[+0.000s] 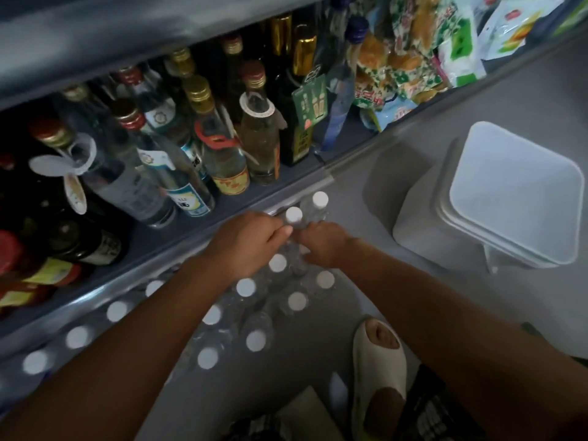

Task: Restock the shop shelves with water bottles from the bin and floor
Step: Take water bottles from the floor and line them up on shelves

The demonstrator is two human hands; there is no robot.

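Several clear water bottles with white caps (277, 263) stand in rows at the foot of the grey shelf unit, on its lowest level and the floor beside it. My left hand (246, 240) and my right hand (323, 245) reach down side by side around one white-capped water bottle (293, 215) near the row's far end. Fingers of both hands curl at its neck and shoulder. Another capped bottle (319, 199) stands just beyond it. Much of the held bottle's body is hidden by my hands.
The grey shelf (178, 232) above holds several glass liquor and oil bottles (222, 135); snack packets (404, 58) lie to the right. A translucent plastic bin (509, 198) stands on the floor at right. My sandalled foot (378, 348) is below.
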